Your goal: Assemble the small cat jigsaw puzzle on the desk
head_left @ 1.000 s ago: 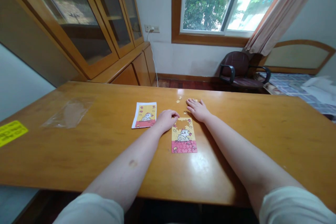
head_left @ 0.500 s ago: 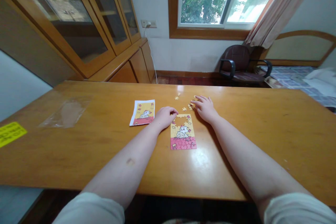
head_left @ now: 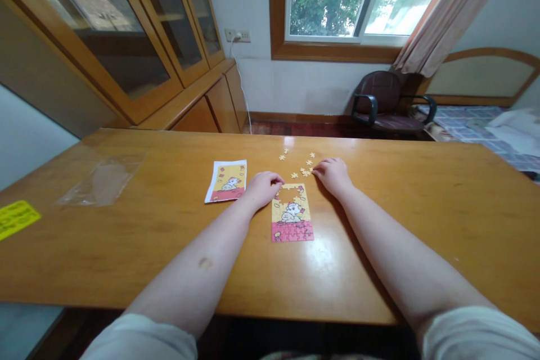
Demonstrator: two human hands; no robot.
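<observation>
A partly assembled jigsaw puzzle (head_left: 291, 229) lies on the table, yellow above and pink below, with a white cartoon animal and a gap near its top. My left hand (head_left: 263, 188) rests at its upper left corner, fingers curled together; whatever they may hold is hidden. Beyond the puzzle, my right hand (head_left: 333, 174) pinches at a small jigsaw piece at the right end of a cluster of loose pieces (head_left: 304, 172). More loose pieces (head_left: 282, 157) are scattered farther back. Left of my left hand is a printed picture card (head_left: 228, 183) with the same design.
The wooden table (head_left: 139, 259) carries a clear plastic bag (head_left: 101, 183) and a yellow label (head_left: 19, 219) on the left. Behind it stand a glass-door cabinet (head_left: 185, 87) and an office chair (head_left: 382, 98).
My right hand has drawn its spread fingers together and moved slightly nearer, uncovering loose pieces behind it. My left hand stays at the puzzle's corner. The view has shifted slightly.
</observation>
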